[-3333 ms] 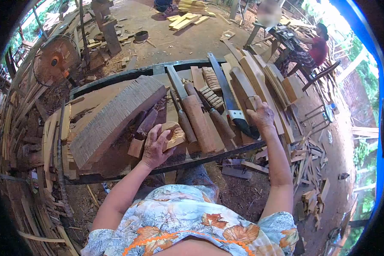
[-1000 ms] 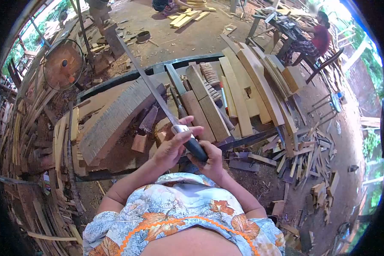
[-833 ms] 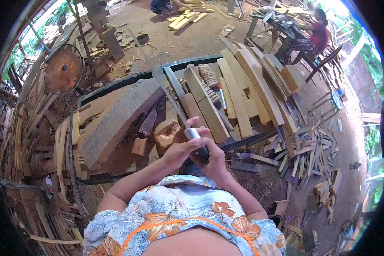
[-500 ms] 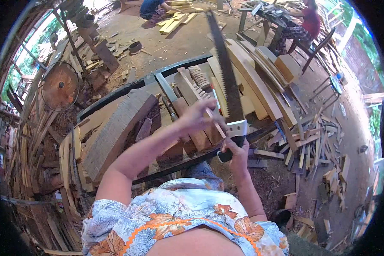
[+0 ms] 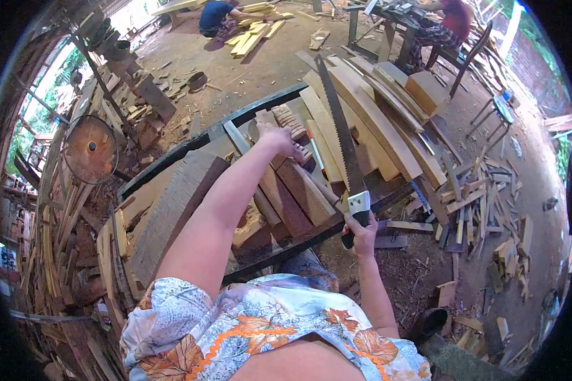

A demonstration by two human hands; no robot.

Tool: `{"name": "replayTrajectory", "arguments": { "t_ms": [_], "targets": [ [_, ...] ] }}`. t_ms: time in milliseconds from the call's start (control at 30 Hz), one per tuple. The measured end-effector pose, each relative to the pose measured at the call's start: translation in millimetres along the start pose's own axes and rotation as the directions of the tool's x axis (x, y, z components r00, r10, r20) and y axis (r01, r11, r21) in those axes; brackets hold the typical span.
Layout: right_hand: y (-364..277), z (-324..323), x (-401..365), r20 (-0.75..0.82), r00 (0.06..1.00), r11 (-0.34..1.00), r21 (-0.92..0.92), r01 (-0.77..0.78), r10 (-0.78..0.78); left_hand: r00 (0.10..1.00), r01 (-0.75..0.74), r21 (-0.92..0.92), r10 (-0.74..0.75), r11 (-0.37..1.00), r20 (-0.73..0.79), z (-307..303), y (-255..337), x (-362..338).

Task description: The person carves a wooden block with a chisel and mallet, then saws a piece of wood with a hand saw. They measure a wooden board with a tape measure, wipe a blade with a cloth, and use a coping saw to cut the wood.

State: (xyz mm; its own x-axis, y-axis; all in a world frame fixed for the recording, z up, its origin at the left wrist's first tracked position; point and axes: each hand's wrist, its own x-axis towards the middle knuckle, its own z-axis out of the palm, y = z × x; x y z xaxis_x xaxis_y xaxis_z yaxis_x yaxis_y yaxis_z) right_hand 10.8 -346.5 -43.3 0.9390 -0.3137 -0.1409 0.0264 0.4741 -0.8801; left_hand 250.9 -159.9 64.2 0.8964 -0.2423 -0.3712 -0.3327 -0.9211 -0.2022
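My right hand (image 5: 362, 235) is closed around the black and white handle of a handsaw (image 5: 338, 120), its toothed blade pointing away from me over the bench. A slim wooden strip (image 5: 325, 191) runs up to the fingers of this hand. Stretched far forward, my left hand (image 5: 278, 141) is down at a row of small cut wood blocks (image 5: 287, 119); its fingers are mostly hidden behind the hand. A red and white marker (image 5: 316, 155) lies just right of the blocks. Below the hand, wooden planks (image 5: 304, 190) lie across the dark-framed bench (image 5: 165, 157).
A broad rough slab (image 5: 178, 209) lies on the bench's left side, curved boards (image 5: 375, 120) on its right. Offcuts (image 5: 483, 203) cover the ground at right. Two people, one in blue (image 5: 217, 18) and one in red (image 5: 456, 22), are at the back. A stool (image 5: 499, 114) stands right.
My left hand has moved from beside the saw handle forward and left to the cut blocks. The right hand still grips the saw, now slightly lower and further right.
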Motion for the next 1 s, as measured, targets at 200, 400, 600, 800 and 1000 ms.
{"name": "replayTrajectory", "arguments": {
  "t_ms": [200, 400, 600, 800, 1000],
  "targets": [
    [7.2, 5.9, 2.9, -0.044, 0.997, 0.983, -0.176, 0.049, -0.058, 0.998, 0.048, 0.008, -0.048, 0.999, 0.041, 6.7, -0.2, 5.9],
    [12.7, 9.6, 2.3, -0.051, 0.995, 0.961, -0.269, 0.069, -0.086, 0.998, 0.063, -0.079, -0.065, 0.995, -0.025, 11.4, 0.2, -0.2],
    [10.4, 13.6, -1.1, -0.031, 0.998, 0.986, -0.156, 0.05, -0.056, 0.992, 0.072, -0.301, -0.1, 0.951, -0.079, 6.6, -7.9, -3.6],
    [22.0, 1.4, 5.9, -0.012, 0.991, 0.949, -0.288, 0.124, -0.134, 0.933, -0.329, -0.441, 0.215, 0.835, -0.289, 11.0, -35.7, 9.8],
    [19.9, 6.3, 4.7, -0.012, 0.987, 0.941, -0.306, 0.147, -0.159, 0.851, -0.523, -0.407, 0.428, 0.749, -0.306, 12.2, -38.2, 7.1]
  ]
}}
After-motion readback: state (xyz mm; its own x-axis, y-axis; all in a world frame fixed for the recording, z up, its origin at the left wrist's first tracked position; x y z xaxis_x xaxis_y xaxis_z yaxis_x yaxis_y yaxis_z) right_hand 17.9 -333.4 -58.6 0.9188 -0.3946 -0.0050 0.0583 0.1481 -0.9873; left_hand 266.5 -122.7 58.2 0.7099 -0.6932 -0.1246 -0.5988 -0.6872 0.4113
